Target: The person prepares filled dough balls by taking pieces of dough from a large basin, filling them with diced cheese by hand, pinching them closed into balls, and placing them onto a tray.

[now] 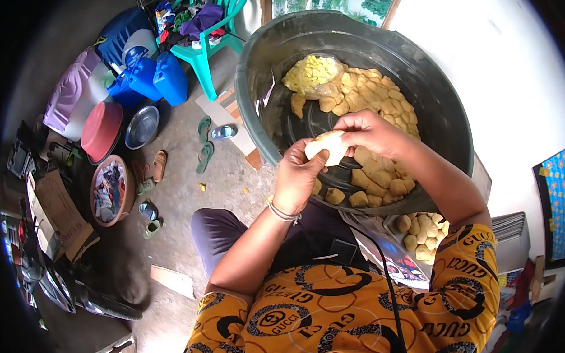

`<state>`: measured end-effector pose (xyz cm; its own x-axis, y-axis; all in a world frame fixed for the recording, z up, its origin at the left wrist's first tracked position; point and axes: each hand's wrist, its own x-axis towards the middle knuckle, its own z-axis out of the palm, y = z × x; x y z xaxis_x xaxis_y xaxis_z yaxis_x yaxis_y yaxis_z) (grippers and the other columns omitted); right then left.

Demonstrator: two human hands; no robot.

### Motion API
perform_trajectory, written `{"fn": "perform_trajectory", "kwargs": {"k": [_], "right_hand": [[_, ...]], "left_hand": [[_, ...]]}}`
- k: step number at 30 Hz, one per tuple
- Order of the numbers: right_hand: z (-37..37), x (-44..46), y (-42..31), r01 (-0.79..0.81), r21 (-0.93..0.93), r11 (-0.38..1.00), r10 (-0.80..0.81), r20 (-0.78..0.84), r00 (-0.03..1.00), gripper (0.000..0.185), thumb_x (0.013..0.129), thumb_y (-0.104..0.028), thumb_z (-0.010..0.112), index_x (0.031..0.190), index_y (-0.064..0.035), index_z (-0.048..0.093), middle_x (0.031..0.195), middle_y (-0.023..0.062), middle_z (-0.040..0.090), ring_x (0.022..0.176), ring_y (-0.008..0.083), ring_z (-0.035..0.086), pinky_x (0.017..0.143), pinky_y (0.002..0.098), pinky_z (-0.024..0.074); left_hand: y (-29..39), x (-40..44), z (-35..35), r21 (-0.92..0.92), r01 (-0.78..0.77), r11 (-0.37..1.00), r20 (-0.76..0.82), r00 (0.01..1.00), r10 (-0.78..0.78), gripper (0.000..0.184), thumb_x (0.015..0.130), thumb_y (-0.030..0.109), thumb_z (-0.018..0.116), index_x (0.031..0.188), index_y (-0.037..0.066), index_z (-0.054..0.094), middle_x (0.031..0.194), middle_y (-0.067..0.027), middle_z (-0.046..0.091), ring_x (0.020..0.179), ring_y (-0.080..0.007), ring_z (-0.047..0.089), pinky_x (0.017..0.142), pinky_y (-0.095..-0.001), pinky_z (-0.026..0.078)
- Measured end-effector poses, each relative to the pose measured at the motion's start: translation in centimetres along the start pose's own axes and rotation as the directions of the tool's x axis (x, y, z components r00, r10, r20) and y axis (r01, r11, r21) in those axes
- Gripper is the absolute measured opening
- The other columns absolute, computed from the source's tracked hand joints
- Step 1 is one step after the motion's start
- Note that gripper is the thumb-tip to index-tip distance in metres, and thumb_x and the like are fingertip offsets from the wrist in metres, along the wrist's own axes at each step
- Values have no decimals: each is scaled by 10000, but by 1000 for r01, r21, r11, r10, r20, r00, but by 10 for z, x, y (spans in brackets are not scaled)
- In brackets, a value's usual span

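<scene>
A flattened piece of pale yellow dough (329, 148) is pinched between my two hands above the near side of a large dark tub (265, 136). My left hand (297, 175) grips its lower left side, thumb on top. On its right edge are the closed fingers of my right hand (371, 133). Many rounded dough pieces (379, 101) lie in the tub, heaped along its right side. Among them at the far left is a clear plastic bag of small yellow chunks (313, 74). Whether any filling sits in the held dough, I cannot tell.
More dough balls (423, 234) lie beside the tub at my right, next to printed paper (394, 253). A green plastic chair (206, 51) piled with clothes, blue jugs (170, 79), basins (142, 127) and slippers (205, 155) stand on the left floor. A motorcycle (56, 287) is at the lower left.
</scene>
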<state>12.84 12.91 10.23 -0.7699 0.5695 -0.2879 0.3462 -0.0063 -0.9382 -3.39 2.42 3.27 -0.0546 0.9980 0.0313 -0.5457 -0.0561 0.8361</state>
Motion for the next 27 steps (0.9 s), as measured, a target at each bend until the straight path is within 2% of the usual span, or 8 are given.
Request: {"fn": "perform_trajectory", "kwargs": {"k": [3,5,7,9,12,15,20,27], "right_hand": [[-31,11,-1,-2,-233,973,75,303,950,296,825,-138,654,1062,26,584,949,50,631,857,102,585,771,257,480],[-58,23,3,-194,-200,961,254,350,902,370,807,-161,676,1114,18,573,999,58,638,857,130,603,765,279,484],[-84,48,16,-248,-406,880,280,21,960,364,797,-203,683,1098,-13,608,970,64,658,860,152,617,728,297,488],[-116,79,35,-166,-751,639,36,-187,982,247,772,-173,669,996,-70,662,936,91,670,861,208,638,740,333,491],[-142,125,49,-301,-868,395,-195,-400,896,150,748,-141,644,889,-118,689,923,111,661,866,267,636,766,356,491],[-152,163,52,-269,-836,478,-303,-444,843,148,733,-121,625,867,-132,686,922,118,654,872,300,626,786,375,492],[-153,201,62,-414,-820,395,-262,-533,805,235,756,-272,694,949,-137,689,1100,92,614,1119,293,507,945,396,427],[-143,214,63,-508,-749,425,-284,-643,711,255,744,-271,714,911,-80,698,1026,145,626,1042,327,544,903,408,434]], "left_hand": [[-7,-3,-6,76,66,995,-5,998,-66,165,854,47,620,1012,10,589,928,-39,643,776,-85,590,652,-231,488],[-6,-5,-6,51,43,998,-39,998,-41,185,860,95,633,1021,11,598,944,-49,646,792,-96,602,656,-236,497],[-1,-3,-7,-60,70,996,-52,996,-73,213,863,136,639,1030,10,599,960,-59,649,806,-108,612,663,-240,502],[-1,-3,-8,-107,91,990,-59,993,-98,240,866,170,642,1037,8,599,968,-68,653,811,-119,621,670,-244,505],[-9,-2,-10,-43,82,996,-99,991,-86,241,872,190,637,1020,2,607,945,-76,663,801,-127,633,682,-246,508],[-18,-7,-12,-10,35,999,-127,991,-36,197,874,176,636,959,-2,632,836,-52,673,716,-93,622,649,-229,498],[-9,-10,-7,194,-31,980,-85,995,48,219,874,204,641,874,-15,641,786,-21,660,693,-52,577,656,-211,471],[-13,-6,-9,187,-111,976,-9,993,115,256,896,232,611,980,-10,606,871,-16,636,744,-50,559,677,-210,462]]}}
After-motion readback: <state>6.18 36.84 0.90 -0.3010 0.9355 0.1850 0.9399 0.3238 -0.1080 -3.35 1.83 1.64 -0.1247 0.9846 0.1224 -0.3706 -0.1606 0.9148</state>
